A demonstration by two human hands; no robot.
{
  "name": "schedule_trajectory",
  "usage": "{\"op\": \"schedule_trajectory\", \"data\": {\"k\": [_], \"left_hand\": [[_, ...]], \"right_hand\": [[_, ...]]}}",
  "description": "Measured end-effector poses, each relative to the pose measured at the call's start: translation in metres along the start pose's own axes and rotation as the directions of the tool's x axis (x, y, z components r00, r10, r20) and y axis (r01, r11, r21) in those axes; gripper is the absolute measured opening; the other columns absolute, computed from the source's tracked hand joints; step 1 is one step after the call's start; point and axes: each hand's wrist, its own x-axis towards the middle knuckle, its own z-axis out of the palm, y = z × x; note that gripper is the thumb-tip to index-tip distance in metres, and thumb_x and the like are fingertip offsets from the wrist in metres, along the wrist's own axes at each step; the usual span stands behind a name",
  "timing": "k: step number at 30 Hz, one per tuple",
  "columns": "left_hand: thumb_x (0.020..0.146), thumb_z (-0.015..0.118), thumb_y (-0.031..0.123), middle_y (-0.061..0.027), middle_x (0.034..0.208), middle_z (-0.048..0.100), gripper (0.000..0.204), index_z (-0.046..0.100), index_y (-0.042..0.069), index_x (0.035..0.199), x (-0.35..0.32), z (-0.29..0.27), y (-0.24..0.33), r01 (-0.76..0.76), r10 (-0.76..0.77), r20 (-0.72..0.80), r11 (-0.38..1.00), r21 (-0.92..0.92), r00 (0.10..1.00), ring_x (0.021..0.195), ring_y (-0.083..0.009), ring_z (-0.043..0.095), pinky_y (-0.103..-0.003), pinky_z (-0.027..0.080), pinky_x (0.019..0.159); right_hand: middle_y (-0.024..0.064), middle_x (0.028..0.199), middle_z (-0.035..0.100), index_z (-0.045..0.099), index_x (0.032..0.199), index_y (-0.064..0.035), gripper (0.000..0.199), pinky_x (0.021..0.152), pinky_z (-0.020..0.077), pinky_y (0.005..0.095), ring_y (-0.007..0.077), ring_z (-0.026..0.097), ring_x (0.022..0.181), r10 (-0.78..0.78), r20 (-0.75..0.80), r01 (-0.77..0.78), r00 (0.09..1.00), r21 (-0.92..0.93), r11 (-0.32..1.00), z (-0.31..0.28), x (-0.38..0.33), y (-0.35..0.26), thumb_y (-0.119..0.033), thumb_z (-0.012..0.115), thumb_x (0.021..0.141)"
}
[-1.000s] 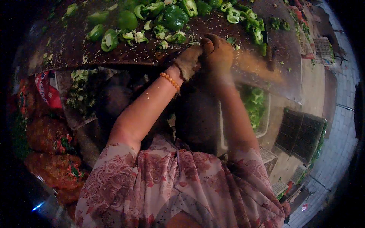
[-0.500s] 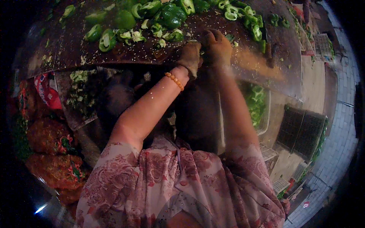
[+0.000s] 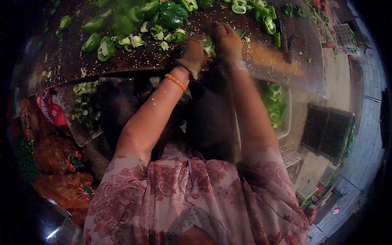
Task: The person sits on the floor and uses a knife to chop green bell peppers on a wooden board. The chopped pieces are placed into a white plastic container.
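Clock dial: in the head view, I read twelve at the top edge.
Pepper piece (image 3: 209, 46): at 12 o'clock, between the two gloves and against the left fingertips; small, ragged, pale green with darker green patches, its finer form too blurred for me to make out.
Left hand (image 3: 192, 54): in a brown fabric glove, slightly loose at the cuff, its fingers pinching the pepper piece.
Right hand (image 3: 228, 45): just beside it toward 1 o'clock, also gloved in brown, back uppermost and fingers bent; I cannot tell whether they grip anything.
Large pepper (image 3: 171, 15): between 11 and 12 o'clock, dark green, glossy, bulging in rounded lobes.
Cut pepper (image 3: 106, 49): toward 10 o'clock, smooth-skinned, its hollow turned up to show pale flesh.
Pepper cuttings (image 3: 267, 20): at 1 o'clock, curled green pieces heaped loosely.
Tabletop (image 3: 302, 43): dark brown, damp-looking, specked with cream seeds, with a tan smear near 1 o'clock.
Tub (image 3: 289, 118): just above 3 o'clock, pale-rimmed with a rounded corner, holding bright green pepper pieces.
Black crate (image 3: 326, 131): farther out at 3 o'clock, boxy and gridded.
Mesh sacks (image 3: 57, 157): between 8 and 9 o'clock, orange-red, plump and rough.
Bracelet (image 3: 176, 82): round orange beads on the left wrist.
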Motion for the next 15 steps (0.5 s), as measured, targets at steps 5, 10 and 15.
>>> {"op": "schedule_trajectory", "data": {"k": [5,10,15], "left_hand": [[0.097,0.053,0.024,-0.0063,0.089,0.065,0.030,0.058,0.007,0.121,-0.012,-0.016,0.024,0.143,-0.145,-0.005,0.979,-0.147,0.989,0.074,-0.0190,0.061,-0.033,0.054,0.066],[0.101,0.046,0.026,-0.0059,0.089,0.065,0.030,0.059,0.005,0.118,-0.002,-0.039,0.028,0.141,-0.158,-0.048,0.958,-0.249,0.986,0.073,-0.0169,0.062,-0.032,0.052,0.062],[0.095,0.059,0.030,-0.0125,0.112,0.067,0.034,0.064,0.006,0.119,0.006,-0.039,0.020,0.061,-0.057,-0.155,0.998,0.021,0.986,0.092,-0.0258,0.064,-0.038,0.051,0.085]], "right_hand": [[0.0155,0.103,0.071,0.069,0.110,-0.0066,0.033,0.084,0.0524,0.0384,0.0348,0.067,0.095,0.220,-0.026,-0.213,0.975,0.163,0.963,-0.002,-0.001,0.015,-0.032,0.055,0.096],[0.0174,0.097,0.072,0.070,0.112,-0.0112,0.038,0.081,0.0529,0.0441,0.0364,0.068,0.092,-0.005,-0.154,-0.005,0.988,-0.065,0.998,-0.067,-0.056,0.016,-0.043,0.061,0.093],[0.0176,0.104,0.070,0.070,0.115,-0.0145,0.039,0.081,0.0531,0.0444,0.0340,0.068,0.094,0.157,-0.205,-0.209,0.966,-0.268,0.941,-0.171,-0.148,0.086,-0.041,0.069,0.087]]}}
